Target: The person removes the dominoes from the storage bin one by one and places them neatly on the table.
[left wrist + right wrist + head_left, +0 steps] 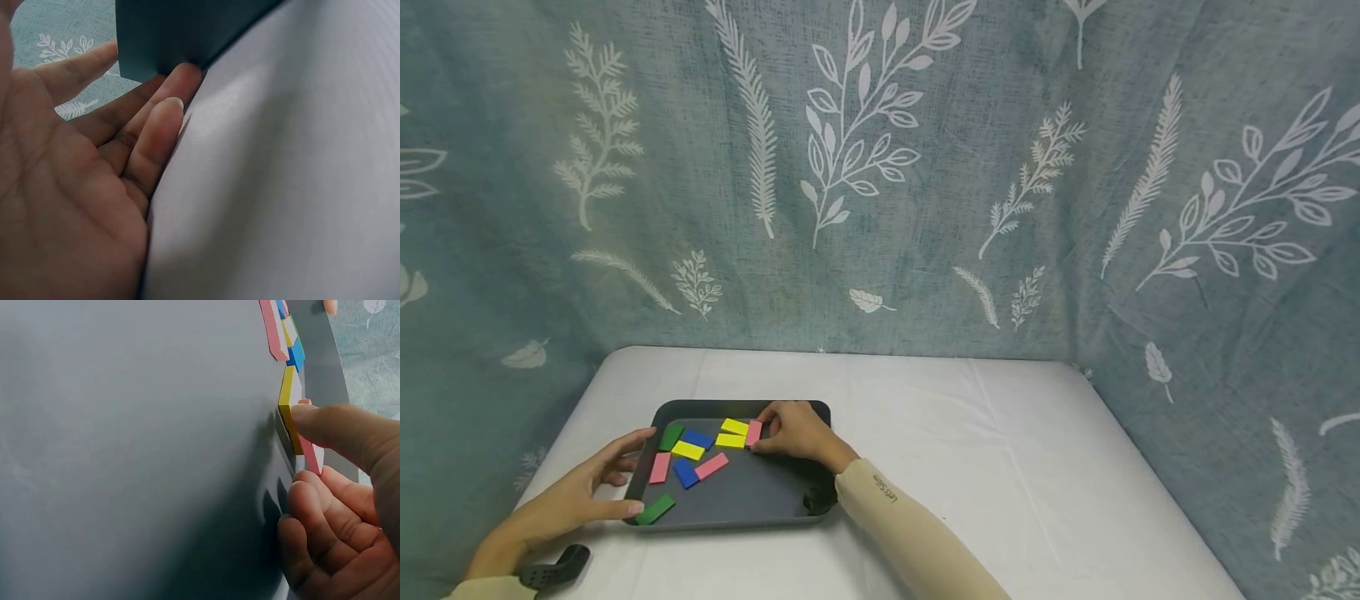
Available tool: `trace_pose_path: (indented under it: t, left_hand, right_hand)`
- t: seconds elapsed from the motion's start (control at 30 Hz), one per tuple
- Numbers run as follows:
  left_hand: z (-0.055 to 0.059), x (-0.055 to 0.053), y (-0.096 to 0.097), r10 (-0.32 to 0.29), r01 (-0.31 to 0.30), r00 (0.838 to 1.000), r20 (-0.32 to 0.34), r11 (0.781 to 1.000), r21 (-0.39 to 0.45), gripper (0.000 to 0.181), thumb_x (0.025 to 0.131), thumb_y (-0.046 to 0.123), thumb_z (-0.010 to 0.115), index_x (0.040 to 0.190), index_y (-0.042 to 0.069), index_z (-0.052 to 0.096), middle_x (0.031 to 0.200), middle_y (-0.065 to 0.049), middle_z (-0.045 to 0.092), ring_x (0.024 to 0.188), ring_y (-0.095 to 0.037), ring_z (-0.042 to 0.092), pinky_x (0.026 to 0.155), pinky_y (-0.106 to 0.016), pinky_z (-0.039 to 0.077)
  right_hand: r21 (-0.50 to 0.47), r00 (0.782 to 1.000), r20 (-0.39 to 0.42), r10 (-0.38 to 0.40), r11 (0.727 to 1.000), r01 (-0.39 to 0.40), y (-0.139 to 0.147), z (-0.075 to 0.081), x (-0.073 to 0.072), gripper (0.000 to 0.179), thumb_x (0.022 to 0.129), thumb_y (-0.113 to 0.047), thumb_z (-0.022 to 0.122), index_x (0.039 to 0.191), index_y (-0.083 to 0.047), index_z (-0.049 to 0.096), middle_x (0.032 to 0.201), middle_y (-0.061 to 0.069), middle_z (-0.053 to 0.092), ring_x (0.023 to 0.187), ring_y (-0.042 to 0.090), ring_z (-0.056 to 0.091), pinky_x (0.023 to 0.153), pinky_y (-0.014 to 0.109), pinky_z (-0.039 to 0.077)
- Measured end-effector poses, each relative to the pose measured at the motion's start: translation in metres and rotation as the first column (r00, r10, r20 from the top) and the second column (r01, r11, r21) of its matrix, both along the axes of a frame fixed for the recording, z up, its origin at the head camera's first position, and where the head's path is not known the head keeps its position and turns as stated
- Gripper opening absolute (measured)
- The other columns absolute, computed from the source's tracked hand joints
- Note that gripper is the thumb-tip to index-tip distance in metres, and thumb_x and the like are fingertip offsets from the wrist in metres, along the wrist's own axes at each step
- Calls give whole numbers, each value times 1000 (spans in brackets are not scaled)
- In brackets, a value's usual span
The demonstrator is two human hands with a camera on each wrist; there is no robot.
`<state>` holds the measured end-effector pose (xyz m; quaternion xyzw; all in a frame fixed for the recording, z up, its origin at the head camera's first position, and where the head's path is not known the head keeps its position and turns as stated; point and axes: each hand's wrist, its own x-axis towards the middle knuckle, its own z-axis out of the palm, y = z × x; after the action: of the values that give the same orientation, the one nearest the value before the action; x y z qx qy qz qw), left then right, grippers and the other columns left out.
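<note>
A dark grey tray (745,508) holds several flat rectangular blocks. My right hand (797,429) reaches over its far right part and pinches a pink block (754,433) between thumb and fingers. That pink block (316,453) stands against the end of a yellow block (285,394) in the right wrist view. Two yellow blocks lie side by side there, the farther yellow block (735,426) slightly angled. At the tray's left side is my left hand (580,487), fingers spread and thumb by the near corner. The left wrist view shows its fingers (156,134) loosely bent beside the tray wall (181,37).
Left in the tray lie a green block (672,437), a blue block (698,440), a yellow block (688,451) and a pink block (659,468). Another green block (658,507) is at the near left corner. White cloth (970,467) covers the table; a leaf-patterned curtain (925,208) hangs behind.
</note>
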<state>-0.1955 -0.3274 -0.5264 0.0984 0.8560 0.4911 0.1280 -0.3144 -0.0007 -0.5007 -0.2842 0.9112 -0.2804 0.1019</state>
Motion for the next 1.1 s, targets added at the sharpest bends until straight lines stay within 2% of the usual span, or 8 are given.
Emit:
trace_pose_path:
  t: [0.33, 0.53, 0.8, 0.97, 1.1]
  left_hand:
    - [1, -2, 1, 15, -15, 1000, 7, 1000, -18, 104, 89, 30, 81, 165, 13, 13, 153, -28, 36, 126, -41, 47, 90, -56, 46]
    - [2, -1, 0, 9, -9, 1000, 10, 1000, -13, 102, 90, 29, 80, 165, 13, 13, 153, -27, 37, 124, -38, 48, 88, -53, 46]
    - [2, -1, 0, 4, -4, 1000, 19, 1000, 5, 100, 91, 28, 79, 164, 13, 14, 153, -27, 37, 124, -37, 48, 88, -53, 46]
    - [1, -2, 0, 6, -6, 1000, 13, 1000, -12, 101, 90, 29, 80, 164, 12, 14, 152, -28, 39, 124, -38, 49, 87, -50, 47]
    - [0, -2, 1, 10, -10, 1000, 16, 1000, -13, 101, 90, 29, 80, 164, 11, 14, 153, -29, 38, 125, -39, 49, 88, -52, 47]
  right_hand:
    - [-25, 999, 0, 36, 999, -36, 7, 18, 1, 46, 87, -30, 85, 125, -8, 69, 74, -10, 64, 57, 5, 58, 56, 20, 46]
    - [-42, 998, -32, 57, 997, -58, 16, 28, 0, 44, 89, -30, 84, 124, -8, 69, 75, -10, 64, 60, 4, 57, 61, 19, 47]
    - [-56, 996, -64, 70, 996, -73, 34, 37, -1, 46, 89, -31, 83, 126, -8, 68, 75, -11, 63, 62, 4, 57, 62, 19, 47]
    - [-86, 997, -55, 57, 994, -61, 49, 38, -1, 45, 89, -29, 84, 125, -9, 68, 76, -10, 63, 63, 4, 57, 62, 21, 49]
    - [-118, 998, -50, 44, 992, -50, 63, 39, -2, 44, 88, -27, 84, 124, -10, 67, 78, -9, 64, 63, 6, 59, 62, 22, 50]
